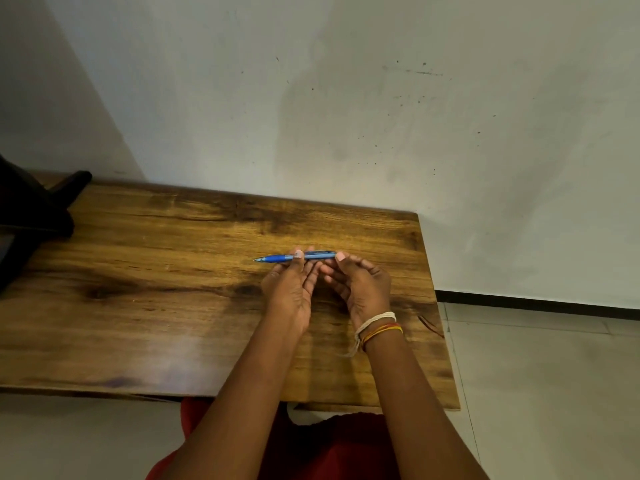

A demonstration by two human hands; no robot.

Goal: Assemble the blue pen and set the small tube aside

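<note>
Pinching a blue pen point(294, 257) between thumb and fingers, the left hand point(289, 289) grips the barrel near its middle, while the right hand point(360, 285) holds the clip end with its fingertips. Held level just above the wooden table point(156, 271), the pen points its tip leftward beyond the left hand's grip; thread bands point(379, 327) circle the right wrist, behind that grip.

wooden table point(156, 306) (dark-stained grain) bears a black object point(34, 209).
</note>
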